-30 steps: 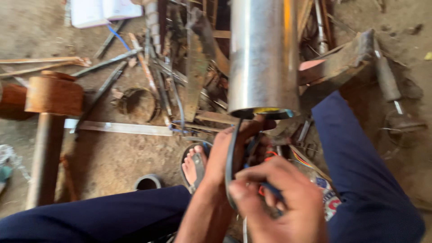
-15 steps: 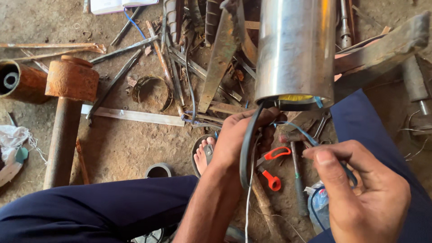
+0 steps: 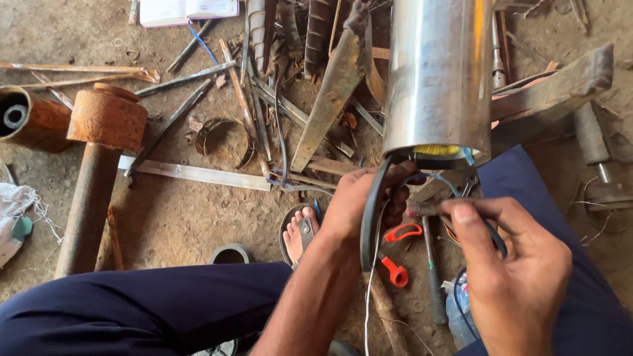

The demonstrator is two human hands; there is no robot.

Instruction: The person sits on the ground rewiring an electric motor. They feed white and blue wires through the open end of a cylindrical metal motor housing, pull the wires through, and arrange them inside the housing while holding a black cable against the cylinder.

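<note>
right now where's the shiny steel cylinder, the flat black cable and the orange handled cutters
shiny steel cylinder [image 3: 438,72], head view, middle of its wall
flat black cable [image 3: 367,221], head view, stretch beside the left hand
orange handled cutters [image 3: 397,271], head view, lower orange handle

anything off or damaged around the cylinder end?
Yes. Loose wires and a flat black cable hang out of the steel cylinder's open lower end, yellow material showing inside. The left hand holds the cable; the right hand pinches a thin tool. Rusty pipe and scrap litter the dirt floor.
</note>
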